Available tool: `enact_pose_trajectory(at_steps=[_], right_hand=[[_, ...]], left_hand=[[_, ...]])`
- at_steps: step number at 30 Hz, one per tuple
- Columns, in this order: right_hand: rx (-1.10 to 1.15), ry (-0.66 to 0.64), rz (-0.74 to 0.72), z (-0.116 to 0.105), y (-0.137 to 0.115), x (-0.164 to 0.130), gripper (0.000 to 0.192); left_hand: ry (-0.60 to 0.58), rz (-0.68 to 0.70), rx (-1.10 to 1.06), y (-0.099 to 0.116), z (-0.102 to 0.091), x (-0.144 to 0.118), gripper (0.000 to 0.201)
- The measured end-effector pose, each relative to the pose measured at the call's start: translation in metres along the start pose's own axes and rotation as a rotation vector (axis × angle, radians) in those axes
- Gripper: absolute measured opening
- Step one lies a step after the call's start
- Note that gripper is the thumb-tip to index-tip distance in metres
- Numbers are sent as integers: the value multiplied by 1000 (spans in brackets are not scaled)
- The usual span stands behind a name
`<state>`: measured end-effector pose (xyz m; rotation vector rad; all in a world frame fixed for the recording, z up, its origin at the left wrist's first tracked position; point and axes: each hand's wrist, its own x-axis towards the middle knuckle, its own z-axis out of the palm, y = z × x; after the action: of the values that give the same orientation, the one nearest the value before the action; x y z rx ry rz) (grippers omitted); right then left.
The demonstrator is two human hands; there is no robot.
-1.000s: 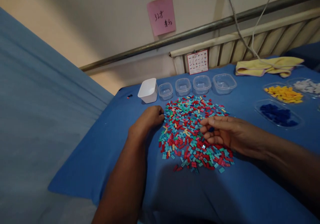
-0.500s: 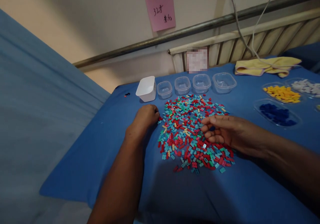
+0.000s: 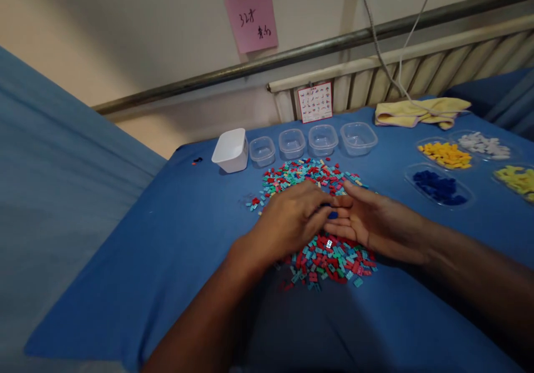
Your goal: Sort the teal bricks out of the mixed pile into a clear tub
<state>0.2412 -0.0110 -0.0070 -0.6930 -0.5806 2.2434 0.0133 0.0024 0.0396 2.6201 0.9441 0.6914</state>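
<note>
My right hand (image 3: 371, 220) is palm up over the pile of small toy bricks (image 3: 337, 262), with dark blue bricks (image 3: 332, 215) lying on its fingers. Against those fingertips is my left hand (image 3: 292, 212), back upward, its thumb and fingers drawn together. What the left hand pinches, if anything, is hidden. Red, turquoise, green and cream bricks make up most of the pile, and both hands cover its middle.
Behind the pile stand a white tub (image 3: 232, 165) and several clear containers (image 3: 292, 149). To the right, shallow trays hold dark blue bricks (image 3: 440, 187), orange-yellow bricks (image 3: 445, 154), white bricks (image 3: 484, 144) and pale yellow bricks (image 3: 517, 179). A yellow cloth (image 3: 421, 112) lies near the radiator (image 3: 350, 90).
My left hand has moved right from the pile's left edge to my right hand's fingertips. My right hand's fingers have straightened out. The view has shifted slightly right.
</note>
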Motion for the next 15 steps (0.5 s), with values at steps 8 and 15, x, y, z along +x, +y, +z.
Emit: enact_pose_trajectory(at_steps=[8,15], right_hand=[[56,142,-18,2,-2,0,27],[11,280,-50,8,-11,-1,25]], left_hand=[[160,-153,96,-39,0,-9,24],[-89,-369,382,-79,5,-10,30]])
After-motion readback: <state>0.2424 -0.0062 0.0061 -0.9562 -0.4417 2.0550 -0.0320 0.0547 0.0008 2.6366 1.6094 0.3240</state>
